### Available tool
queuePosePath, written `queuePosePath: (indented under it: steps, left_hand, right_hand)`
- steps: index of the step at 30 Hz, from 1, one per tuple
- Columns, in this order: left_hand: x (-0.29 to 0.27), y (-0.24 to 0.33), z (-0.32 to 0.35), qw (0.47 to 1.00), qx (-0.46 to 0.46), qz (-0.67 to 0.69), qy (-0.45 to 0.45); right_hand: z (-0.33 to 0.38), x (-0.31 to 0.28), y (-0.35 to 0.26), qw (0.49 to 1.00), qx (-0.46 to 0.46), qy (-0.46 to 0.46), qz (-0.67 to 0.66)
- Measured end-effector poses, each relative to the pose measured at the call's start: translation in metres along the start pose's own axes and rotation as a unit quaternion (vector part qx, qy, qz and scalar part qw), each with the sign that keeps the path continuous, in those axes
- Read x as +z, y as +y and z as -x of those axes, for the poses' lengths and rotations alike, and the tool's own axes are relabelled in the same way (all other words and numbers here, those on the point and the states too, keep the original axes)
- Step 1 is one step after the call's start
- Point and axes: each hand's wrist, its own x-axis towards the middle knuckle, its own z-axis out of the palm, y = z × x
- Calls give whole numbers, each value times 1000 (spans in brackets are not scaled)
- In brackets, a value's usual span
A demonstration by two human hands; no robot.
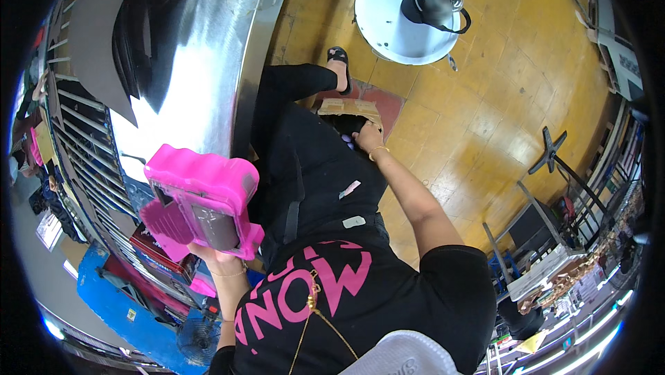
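Note:
Close in front, at the left, my left hand (220, 259) holds up a chunky bright pink plastic device (201, 191) with a grey, rounded insert and a darker, ribbed magenta part at its side. Most of my left fingers are hidden behind it. My right hand (368, 138) reaches down beside my right leg to the open top of a cardboard box (350, 105) with a dark inside. A small purple thing (348, 141) shows by the fingers there. The right fingertips are hidden in the box, so whether they grip anything cannot be told.
A metal-topped table (215, 49) runs along my left, with dark sheets (149, 42) on it. Ahead, a round white lid-like top (381, 18) bears a black-sleeved bottle (433, 6). A black stand (551, 153) is at the right, a blue seat (104, 285) at the left.

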Motion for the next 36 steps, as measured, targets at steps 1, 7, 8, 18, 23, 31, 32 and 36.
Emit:
queuePosePath:
  steps: [1,7,8,18,23,31,32,36]
  left_hand:
    - [0,0,2,1000,5,6,17]
    - [-10,-2,0,996,-17,-82,-27]
    - [-10,-3,0,995,-18,-90,-37]
    - [-6,-8,1,992,-36,-109,-44]
    - [-4,-7,9,993,-48,-99,-35]
    - [0,-6,34,994,-60,-86,-23]
    - [-2,-6,35,994,-62,-83,-22]
    - [0,-6,34,995,-66,-78,-21]
  right_hand:
    - [-1,10,-2,999,33,29,11]
    - [-18,38,10,995,29,47,86]
    - [-20,40,14,994,9,44,102]
    - [-16,11,20,942,-206,23,264]
    - [-19,6,15,943,-180,-42,277]
    - [-36,29,24,924,-167,-114,325]
    - [-39,34,30,925,-169,-104,324]
    - [-9,-4,0,957,-188,-41,218]
